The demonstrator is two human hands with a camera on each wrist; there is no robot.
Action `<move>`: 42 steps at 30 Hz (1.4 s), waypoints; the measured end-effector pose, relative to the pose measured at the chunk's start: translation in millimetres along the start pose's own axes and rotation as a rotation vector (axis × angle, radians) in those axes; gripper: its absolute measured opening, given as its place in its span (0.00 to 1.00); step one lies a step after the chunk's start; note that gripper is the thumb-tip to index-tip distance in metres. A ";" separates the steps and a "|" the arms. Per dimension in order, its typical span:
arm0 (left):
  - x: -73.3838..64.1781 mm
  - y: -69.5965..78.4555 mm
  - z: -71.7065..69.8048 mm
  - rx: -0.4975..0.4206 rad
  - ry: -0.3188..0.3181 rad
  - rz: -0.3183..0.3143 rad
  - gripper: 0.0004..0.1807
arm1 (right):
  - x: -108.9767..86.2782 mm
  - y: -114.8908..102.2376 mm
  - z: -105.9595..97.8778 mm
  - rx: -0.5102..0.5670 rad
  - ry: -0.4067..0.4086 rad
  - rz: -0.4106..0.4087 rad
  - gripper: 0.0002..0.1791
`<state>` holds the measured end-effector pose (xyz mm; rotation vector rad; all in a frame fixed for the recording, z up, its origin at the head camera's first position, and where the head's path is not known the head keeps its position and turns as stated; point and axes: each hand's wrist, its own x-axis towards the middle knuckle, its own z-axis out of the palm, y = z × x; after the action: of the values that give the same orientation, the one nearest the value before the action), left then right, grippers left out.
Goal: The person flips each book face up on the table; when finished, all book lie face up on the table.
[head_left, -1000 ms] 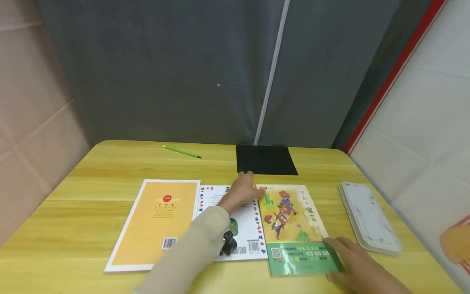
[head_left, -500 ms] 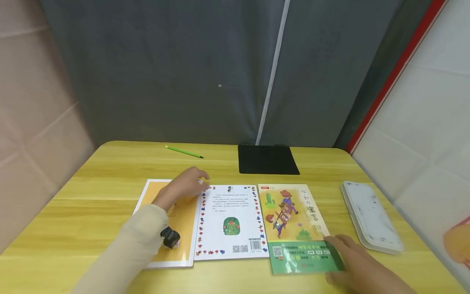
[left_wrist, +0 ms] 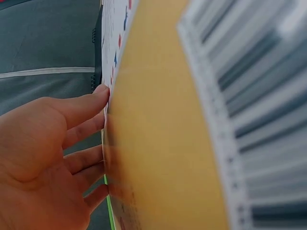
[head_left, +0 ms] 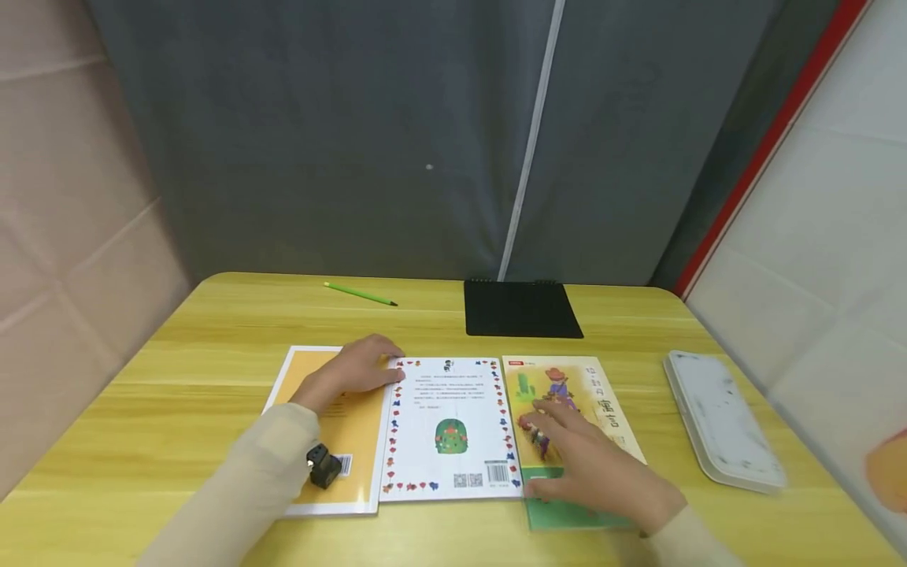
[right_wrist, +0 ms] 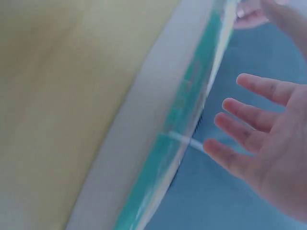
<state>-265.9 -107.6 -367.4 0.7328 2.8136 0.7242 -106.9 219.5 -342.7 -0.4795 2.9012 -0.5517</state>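
Observation:
Three books lie side by side on the wooden table. My left hand (head_left: 357,367) reaches over the orange book (head_left: 354,488) and touches the top left corner of the white book (head_left: 442,402), which has a patterned border. In the left wrist view the fingers are extended against the book surface. My right hand (head_left: 598,465) is over the yellow-and-green book (head_left: 605,382), covering part of its cover. Its fingers are spread, and the right wrist view shows them apart from the book with nothing held.
A green pencil (head_left: 361,294) lies at the back left. A black spiral-bound pad (head_left: 523,309) is near the back edge. At the right stands a white case (head_left: 724,421). Grey cloth (head_left: 319,157) hangs behind the table (head_left: 177,378).
My left hand moved left from the white book's top right to its top left corner. My right hand left the yellow-and-green book's lower right corner and came left over its cover.

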 end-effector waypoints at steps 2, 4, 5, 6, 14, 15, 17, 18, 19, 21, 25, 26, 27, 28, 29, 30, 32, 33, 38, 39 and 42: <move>1.2 -0.2 0.7 0.021 0.013 0.003 0.20 | 8.5 -3.9 4.7 -0.003 -0.031 -0.029 0.48; 2.7 -0.1 1.5 0.035 0.027 0.002 0.19 | 15.2 -6.9 9.3 -0.013 -0.060 -0.036 0.52; 3.8 -0.1 2.1 0.041 0.032 -0.001 0.19 | 17.9 -8.0 11.2 -0.016 -0.074 -0.030 0.54; 4.7 0.1 2.6 0.045 0.037 -0.004 0.19 | 20.1 -8.9 13.0 -0.019 -0.083 -0.026 0.55; 14.5 2.9 5.6 -0.064 0.071 -0.074 0.13 | 23.2 -8.6 21.8 -0.049 -0.087 -0.024 0.61; 15.0 2.6 6.0 -0.099 0.075 -0.081 0.12 | 22.8 -8.4 22.5 -0.055 -0.085 -0.028 0.61; 14.7 1.5 6.0 -0.177 0.079 -0.096 0.12 | 22.3 -8.5 23.6 -0.061 -0.078 -0.033 0.61; 14.5 1.0 5.8 -0.228 0.076 -0.101 0.12 | 22.3 -8.8 23.9 -0.063 -0.076 -0.030 0.62; 14.2 0.1 5.4 -0.279 0.068 -0.105 0.12 | 22.4 -9.3 24.0 -0.064 -0.073 -0.021 0.62; 13.5 -1.6 4.6 -0.400 0.051 -0.120 0.12 | 22.4 -10.7 23.9 -0.061 -0.070 0.002 0.64; 12.8 -4.3 2.5 -0.586 0.018 -0.131 0.10 | 21.8 -13.9 23.1 -0.049 -0.071 0.059 0.66; 12.6 -5.0 2.1 -0.619 0.014 -0.131 0.10 | 21.4 -14.6 22.8 -0.048 -0.071 0.066 0.66; 12.4 -5.3 1.7 -0.647 0.009 -0.133 0.10 | 21.2 -15.1 22.6 -0.045 -0.069 0.071 0.65; 11.8 -5.9 1.1 -0.661 0.008 -0.131 0.10 | 21.4 -15.8 22.4 -0.044 -0.070 0.074 0.65; 11.2 -6.6 0.5 -0.673 0.006 -0.129 0.10 | 21.6 -16.5 22.2 -0.042 -0.070 0.072 0.64; 10.6 -7.2 0.0 -0.683 0.004 -0.128 0.10 | 21.8 -17.0 22.1 -0.038 -0.070 0.068 0.63; 9.8 -8.7 -0.9 -0.693 0.005 -0.126 0.10 | 22.5 -17.8 22.0 -0.025 -0.071 0.057 0.62; 9.3 -9.4 -1.2 -0.696 0.006 -0.126 0.10 | 22.8 -18.0 22.0 -0.016 -0.071 0.051 0.61; 8.8 -14.1 -1.1 -0.734 0.008 -0.138 0.10 | 20.9 -18.2 20.4 0.111 -0.051 0.053 0.59; 8.3 -14.8 -1.2 -0.750 0.007 -0.144 0.10 | 19.3 -18.1 19.2 0.157 -0.040 0.056 0.58; 7.7 -15.6 -0.7 -0.807 0.002 -0.162 0.11 | 13.4 -17.6 13.4 0.345 -0.004 0.035 0.57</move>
<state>-279.4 -116.1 -374.5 0.3425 2.2127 1.6463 -111.7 195.0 -349.5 -0.3768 2.7205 -1.0170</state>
